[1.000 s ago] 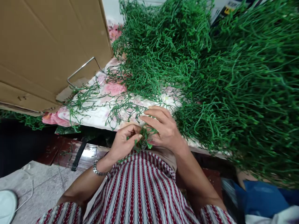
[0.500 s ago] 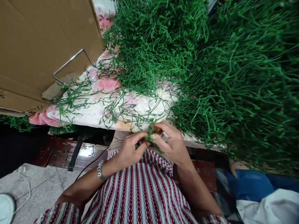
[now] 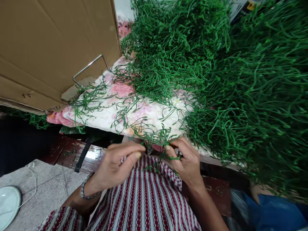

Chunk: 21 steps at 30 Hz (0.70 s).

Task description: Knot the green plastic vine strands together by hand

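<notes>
Between the thumb and fingers of my right hand point(image 3: 184, 157) is a sprig of thin green artificial stems point(image 3: 165, 141). Its branches fan out over the cloth edge and hang down before the striped shirt. My left hand point(image 3: 120, 162), a bracelet at its wrist, is to the left of the sprig. Its thumb and index finger are drawn together in a pinch; whatever is between the tips is too small to make out. Loose stems point(image 3: 125, 112) lie scattered on the flowered cloth point(image 3: 154, 114) just beyond both hands.
A large heap of green stems point(image 3: 252, 93) covers the back and right. At left stand a cardboard box point(image 3: 57, 41) and a bent metal wire frame point(image 3: 89, 65). Below are a dark red bench point(image 3: 93, 158), a white round object point(image 3: 9, 202) and blue material point(image 3: 279, 208).
My hands have moved apart, the left one going left and away from the sprig. The sprig stays in my right hand, its branches now spread. The camera view has shifted slightly.
</notes>
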Available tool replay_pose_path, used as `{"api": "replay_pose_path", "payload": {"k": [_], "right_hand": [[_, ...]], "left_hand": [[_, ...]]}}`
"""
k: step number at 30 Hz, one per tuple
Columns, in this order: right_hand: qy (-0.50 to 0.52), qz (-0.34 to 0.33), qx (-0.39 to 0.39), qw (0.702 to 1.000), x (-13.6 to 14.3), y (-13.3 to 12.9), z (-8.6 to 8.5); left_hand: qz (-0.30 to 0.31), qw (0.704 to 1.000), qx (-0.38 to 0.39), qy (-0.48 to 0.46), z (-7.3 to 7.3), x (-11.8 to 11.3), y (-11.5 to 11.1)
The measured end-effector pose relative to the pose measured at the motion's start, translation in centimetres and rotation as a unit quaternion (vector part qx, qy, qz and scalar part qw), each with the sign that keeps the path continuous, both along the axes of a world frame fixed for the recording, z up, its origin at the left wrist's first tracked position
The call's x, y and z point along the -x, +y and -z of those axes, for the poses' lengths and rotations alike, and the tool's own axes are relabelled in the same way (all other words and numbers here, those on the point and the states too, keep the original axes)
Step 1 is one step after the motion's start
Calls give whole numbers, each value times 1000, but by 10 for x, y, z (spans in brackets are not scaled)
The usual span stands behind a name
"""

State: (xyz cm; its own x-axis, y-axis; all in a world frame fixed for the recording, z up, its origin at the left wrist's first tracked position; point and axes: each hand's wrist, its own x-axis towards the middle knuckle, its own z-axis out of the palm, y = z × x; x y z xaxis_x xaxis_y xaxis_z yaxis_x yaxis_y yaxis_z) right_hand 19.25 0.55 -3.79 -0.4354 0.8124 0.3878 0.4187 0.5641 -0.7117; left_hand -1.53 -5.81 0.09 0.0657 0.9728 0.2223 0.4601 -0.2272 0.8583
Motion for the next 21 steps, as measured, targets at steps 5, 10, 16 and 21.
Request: {"api": "replay_pose_path", "payload": {"k": [5,10,16,21], "right_hand": [[-2,12,0,1000,2,-3,6],[9,56,47,997,2,-3,11],[19,78,51,995,-1,-2,13],[10,79,-41,996,-7,-6,16]], "left_hand": [[-165,967,-31,190,17,20,23],[-104,952,-32,287,31,18,30],[-139,932,-107,319,43,14,32],[-146,963,-185,134,33,7,36]]}}
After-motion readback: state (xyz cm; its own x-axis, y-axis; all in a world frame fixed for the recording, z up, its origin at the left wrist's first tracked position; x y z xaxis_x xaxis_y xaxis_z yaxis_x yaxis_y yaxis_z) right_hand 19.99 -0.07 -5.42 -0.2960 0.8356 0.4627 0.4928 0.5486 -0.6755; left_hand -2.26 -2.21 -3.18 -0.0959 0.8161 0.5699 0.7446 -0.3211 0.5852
